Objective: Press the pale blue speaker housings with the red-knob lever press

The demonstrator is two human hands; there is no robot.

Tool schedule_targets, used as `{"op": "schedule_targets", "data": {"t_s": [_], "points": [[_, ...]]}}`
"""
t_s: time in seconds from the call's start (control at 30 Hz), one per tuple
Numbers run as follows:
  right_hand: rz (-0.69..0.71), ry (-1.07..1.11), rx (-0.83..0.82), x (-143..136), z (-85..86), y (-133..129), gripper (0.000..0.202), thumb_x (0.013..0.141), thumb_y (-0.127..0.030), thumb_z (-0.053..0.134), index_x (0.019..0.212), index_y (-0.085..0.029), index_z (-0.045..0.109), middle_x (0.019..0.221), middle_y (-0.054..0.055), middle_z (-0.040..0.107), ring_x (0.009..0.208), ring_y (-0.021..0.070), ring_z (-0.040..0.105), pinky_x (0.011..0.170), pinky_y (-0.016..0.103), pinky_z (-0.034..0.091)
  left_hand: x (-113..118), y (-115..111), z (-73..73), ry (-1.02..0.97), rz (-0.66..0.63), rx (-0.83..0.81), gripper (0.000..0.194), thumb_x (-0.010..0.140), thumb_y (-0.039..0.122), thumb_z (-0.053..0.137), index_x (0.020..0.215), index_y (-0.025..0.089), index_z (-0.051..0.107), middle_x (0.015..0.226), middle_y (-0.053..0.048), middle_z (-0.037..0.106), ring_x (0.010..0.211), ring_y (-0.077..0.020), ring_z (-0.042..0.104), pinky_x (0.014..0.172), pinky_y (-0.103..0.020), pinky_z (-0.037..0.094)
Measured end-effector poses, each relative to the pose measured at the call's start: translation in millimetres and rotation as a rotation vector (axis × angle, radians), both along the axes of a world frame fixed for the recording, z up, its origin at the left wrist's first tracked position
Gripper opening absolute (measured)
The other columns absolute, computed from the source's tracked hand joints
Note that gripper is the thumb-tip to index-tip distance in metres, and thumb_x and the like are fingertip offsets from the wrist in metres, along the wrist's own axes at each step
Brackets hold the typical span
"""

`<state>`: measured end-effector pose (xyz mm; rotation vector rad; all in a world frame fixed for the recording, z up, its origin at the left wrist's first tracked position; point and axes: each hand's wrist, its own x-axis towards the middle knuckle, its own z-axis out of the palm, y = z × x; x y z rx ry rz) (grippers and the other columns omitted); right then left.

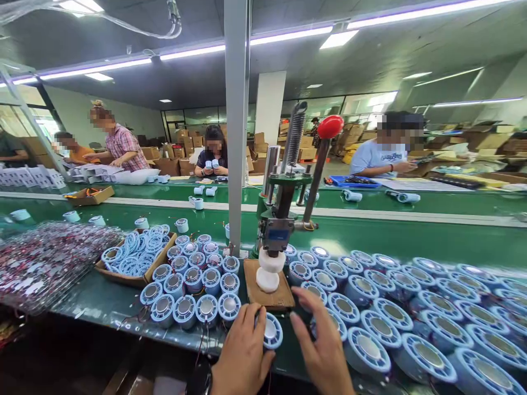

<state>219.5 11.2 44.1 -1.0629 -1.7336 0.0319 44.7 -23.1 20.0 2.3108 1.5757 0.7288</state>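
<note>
My left hand (242,351), with a dark watch at the wrist, is closed around the side of a light-blue round housing (272,331) with a silver disc in its middle. To the right of that piece, my right hand (323,343) hangs with thumb and fingers spread and nothing between them. Just beyond both hands stands a hand press (280,230) with a red-knobbed lever (330,127). Its white upper pad (272,261) sits above a white round block (267,280) on a brown board (252,269).
Rows of similar blue housings stand left (195,280) and right (428,354) of the press. A cardboard tray (142,281) of blue rings and a heap of wired parts (49,263) lie further left. A grey post (236,120) rises behind. Several people work across the green conveyor (370,230).
</note>
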Motion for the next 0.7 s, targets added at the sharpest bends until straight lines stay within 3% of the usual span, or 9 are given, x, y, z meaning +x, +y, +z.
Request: {"op": "schedule_targets", "data": {"t_s": [0.07, 0.17, 0.27, 0.33, 0.4, 0.53, 0.6, 0.7], "points": [[0.054, -0.049, -0.035, -7.8, -38.4, -11.4, 0.035, 0.097, -0.027, 0.049, 0.132, -0.022, 0.051, 0.123, 0.010, 0.063, 0.111, 0.0225, 0.066, 0.089, 0.035, 0.060, -6.6, -4.4, -10.2, 0.069, -0.017, 0.140, 0.072, 0.077, 0.006, 0.055, 0.148, 0.015, 0.043, 0.151, -0.017, 0.047, 0.139, -0.0353, 0.044, 0.113, -0.051, 0.042], [0.143, -0.159, -0.046, -20.9, -57.6, -16.3, 0.046, 0.092, -0.023, 0.054, 0.138, -0.023, 0.050, 0.132, 0.012, 0.058, 0.120, 0.0247, 0.061, 0.095, 0.038, 0.058, -24.9, -10.7, -17.2, 0.171, 0.084, 0.347, 0.071, 0.085, 0.009, 0.049, 0.153, 0.020, 0.034, 0.155, -0.014, 0.043, 0.144, -0.0343, 0.038, 0.115, -0.053, 0.037], [0.163, -0.265, -0.077, -33.0, -53.6, -12.0, 0.057, 0.085, -0.016, 0.055, 0.141, -0.025, 0.050, 0.134, 0.012, 0.057, 0.121, 0.0270, 0.059, 0.097, 0.042, 0.057, -46.4, -15.5, -21.3, 0.258, 0.273, 0.432, 0.067, 0.089, 0.014, 0.051, 0.153, 0.022, 0.035, 0.154, -0.013, 0.045, 0.144, -0.0357, 0.037, 0.119, -0.060, 0.026], [0.161, -0.360, -0.095, -41.4, -46.3, -6.6, 0.060, 0.082, -0.013, 0.056, 0.140, -0.025, 0.052, 0.131, 0.013, 0.060, 0.116, 0.0286, 0.062, 0.093, 0.045, 0.058, -57.7, -16.8, -23.0, 0.244, 0.313, 0.431, 0.061, 0.091, 0.016, 0.051, 0.151, 0.023, 0.039, 0.151, -0.012, 0.049, 0.142, -0.0334, 0.041, 0.121, -0.059, 0.022], [0.181, -0.491, -0.110, -51.2, -36.5, -0.6, 0.064, 0.078, -0.012, 0.061, 0.141, -0.024, 0.053, 0.127, 0.014, 0.062, 0.108, 0.0303, 0.065, 0.088, 0.047, 0.059, -65.2, -15.6, -21.5, 0.142, 0.280, 0.399, 0.056, 0.093, 0.014, 0.046, 0.148, 0.023, 0.042, 0.147, -0.011, 0.053, 0.140, -0.0292, 0.045, 0.122, -0.054, 0.025], [0.246, -0.712, -0.179, -71.9, -14.0, 9.4, 0.068, 0.077, -0.020, 0.070, 0.141, -0.028, 0.053, 0.125, 0.014, 0.063, 0.099, 0.0306, 0.069, 0.079, 0.044, 0.062, -71.6, -8.6, -8.0, -0.248, 0.206, 0.274, 0.047, 0.095, 0.009, 0.033, 0.135, 0.022, 0.054, 0.139, -0.008, 0.060, 0.132, -0.0214, 0.054, 0.113, -0.041, 0.044], [0.224, -0.751, -0.228, -78.4, -7.2, 11.2, 0.062, 0.078, -0.024, 0.072, 0.138, -0.032, 0.057, 0.123, 0.012, 0.065, 0.096, 0.0299, 0.071, 0.078, 0.042, 0.063, -71.7, -10.5, -1.4, -0.401, 0.242, 0.263, 0.042, 0.097, 0.012, 0.032, 0.127, 0.024, 0.058, 0.135, -0.007, 0.062, 0.129, -0.0206, 0.057, 0.108, -0.037, 0.049], [0.182, -0.766, -0.249, -79.9, -6.7, 9.2, 0.057, 0.078, -0.024, 0.072, 0.133, -0.033, 0.061, 0.122, 0.012, 0.066, 0.094, 0.0304, 0.072, 0.077, 0.041, 0.064, -67.7, -29.0, 0.1, -0.475, 0.288, 0.350, 0.039, 0.098, 0.014, 0.035, 0.125, 0.032, 0.058, 0.135, 0.000, 0.061, 0.130, -0.0187, 0.055, 0.110, -0.034, 0.047]]}}
